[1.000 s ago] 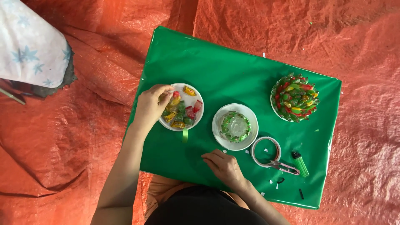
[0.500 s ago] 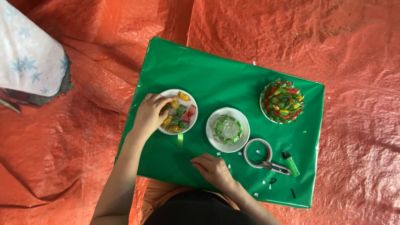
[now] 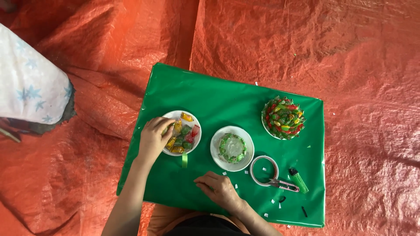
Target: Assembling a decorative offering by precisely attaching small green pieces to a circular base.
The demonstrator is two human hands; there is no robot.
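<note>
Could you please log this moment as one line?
left hand: in candy plate | right hand: resting on green table | tape ring, snips: untouched

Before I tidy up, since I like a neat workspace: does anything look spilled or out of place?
Small white scraps lie scattered on the green board near the tape ring and snips. The three plates sit upright, nothing spilled.

Plate rim (image 3: 195,121) partly hidden by left hand (image 3: 154,137), white scraps (image 3: 272,201) too small to tell
</note>
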